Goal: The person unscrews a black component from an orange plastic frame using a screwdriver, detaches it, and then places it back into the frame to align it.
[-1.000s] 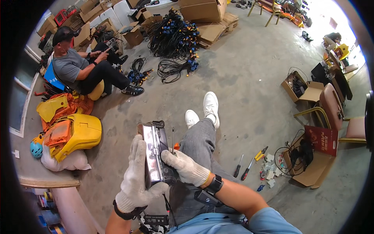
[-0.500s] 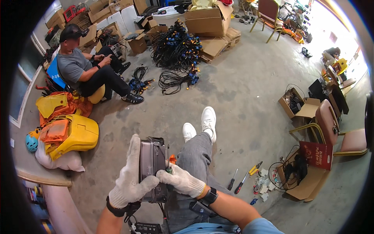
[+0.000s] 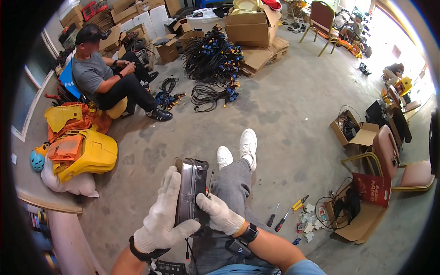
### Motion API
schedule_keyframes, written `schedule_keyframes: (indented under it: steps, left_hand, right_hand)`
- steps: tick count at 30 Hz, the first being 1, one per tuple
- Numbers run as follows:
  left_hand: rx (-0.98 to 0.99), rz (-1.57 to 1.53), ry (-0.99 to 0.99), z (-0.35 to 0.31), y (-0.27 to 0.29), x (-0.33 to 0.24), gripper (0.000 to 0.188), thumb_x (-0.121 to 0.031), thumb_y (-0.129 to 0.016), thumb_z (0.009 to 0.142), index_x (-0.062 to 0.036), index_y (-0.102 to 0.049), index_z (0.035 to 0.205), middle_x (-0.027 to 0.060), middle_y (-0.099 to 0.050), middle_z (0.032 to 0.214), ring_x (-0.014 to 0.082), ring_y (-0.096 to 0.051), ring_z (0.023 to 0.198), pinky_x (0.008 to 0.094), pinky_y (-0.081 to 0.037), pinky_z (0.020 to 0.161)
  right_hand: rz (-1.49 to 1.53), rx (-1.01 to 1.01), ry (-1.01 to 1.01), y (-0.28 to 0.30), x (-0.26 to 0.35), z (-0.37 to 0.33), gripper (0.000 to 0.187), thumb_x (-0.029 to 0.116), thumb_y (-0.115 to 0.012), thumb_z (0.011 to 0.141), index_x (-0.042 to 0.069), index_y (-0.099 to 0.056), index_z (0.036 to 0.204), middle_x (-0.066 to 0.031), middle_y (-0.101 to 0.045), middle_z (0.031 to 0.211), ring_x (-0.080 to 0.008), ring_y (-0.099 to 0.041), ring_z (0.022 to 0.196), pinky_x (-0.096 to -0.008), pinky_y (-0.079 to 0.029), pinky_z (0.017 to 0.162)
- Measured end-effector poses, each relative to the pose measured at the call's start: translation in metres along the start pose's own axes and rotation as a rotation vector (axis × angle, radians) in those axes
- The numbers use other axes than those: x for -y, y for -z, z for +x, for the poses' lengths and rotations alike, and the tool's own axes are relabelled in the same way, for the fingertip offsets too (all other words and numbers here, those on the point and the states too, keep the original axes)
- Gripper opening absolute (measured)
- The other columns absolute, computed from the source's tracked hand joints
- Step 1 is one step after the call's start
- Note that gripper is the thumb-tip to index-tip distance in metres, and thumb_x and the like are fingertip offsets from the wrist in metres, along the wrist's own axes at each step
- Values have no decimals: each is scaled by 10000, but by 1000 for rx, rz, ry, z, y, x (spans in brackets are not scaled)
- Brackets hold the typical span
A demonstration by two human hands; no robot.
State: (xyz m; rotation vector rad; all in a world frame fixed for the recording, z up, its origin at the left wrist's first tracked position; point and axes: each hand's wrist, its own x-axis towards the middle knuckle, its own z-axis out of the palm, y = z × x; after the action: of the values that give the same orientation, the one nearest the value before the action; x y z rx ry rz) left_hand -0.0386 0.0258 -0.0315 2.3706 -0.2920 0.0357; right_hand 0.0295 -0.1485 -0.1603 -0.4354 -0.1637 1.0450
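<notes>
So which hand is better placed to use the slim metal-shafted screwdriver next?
Probably the white-gloved right hand: the screwdriver rises from its grip. The white-gloved left hand lies along the left side of the glossy dark rectangular case.

- Grey floor (image 3: 284,133), stained in patches
- Pile of black cables (image 3: 212,62), a smaller coil (image 3: 207,97) just beside it
- Two screwdrivers (image 3: 271,220) near pliers (image 3: 299,203)
- White scraps (image 3: 310,224)
- Open cardboard box (image 3: 365,228)

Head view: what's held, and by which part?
Left gloved hand: glossy grey rectangular case, by its left side and near part. Right gloved hand: thin dark tool, by its near end.
</notes>
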Motion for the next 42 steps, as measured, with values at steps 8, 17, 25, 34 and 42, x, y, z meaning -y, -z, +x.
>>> schedule_keyframes:
  steps: [8,17,25,34,42]
  left_hand:
    - [16,51,-25,-15,-2,-2,1181,-400,-890,886,107,-200,1698,455,-272,1684,602,-298,1583,547,-340,1279]
    - [24,77,-65,-3,6,-9,1186,-389,-907,853,105,-223,1687,459,-282,1670,605,-334,1561,543,-358,1271]
    - [41,66,-48,-6,6,-1,1238,-395,-921,848,83,-169,1707,440,-223,1707,590,-306,1582,529,-354,1277]
    - [41,40,-21,-10,8,7,1205,-371,-872,907,57,-101,1728,422,-201,1726,577,-306,1586,513,-372,1265]
    - [97,-262,356,-25,13,8,1152,-374,-767,1005,41,24,1732,377,-443,1611,464,-578,1426,439,-460,1172]
  right_hand:
    - [86,13,-22,4,5,-5,761,542,-709,1053,12,-505,1560,-107,-660,1455,-205,-668,1295,-387,-543,1124]
    - [47,13,2,-6,16,-11,855,560,-800,977,38,-479,1574,-104,-654,1458,-228,-661,1309,-419,-547,1131]
    - [12,-7,-9,-1,8,-7,848,534,-766,1015,55,-412,1618,-101,-600,1509,-226,-630,1342,-423,-539,1145]
    - [-177,-28,-26,-5,9,-6,626,306,-798,1005,27,-557,1511,-63,-690,1348,-171,-649,1223,-359,-544,1058]
    - [-585,-119,-135,-11,16,-5,583,263,-838,947,6,-621,1422,-48,-727,1258,-138,-671,1115,-331,-562,993]
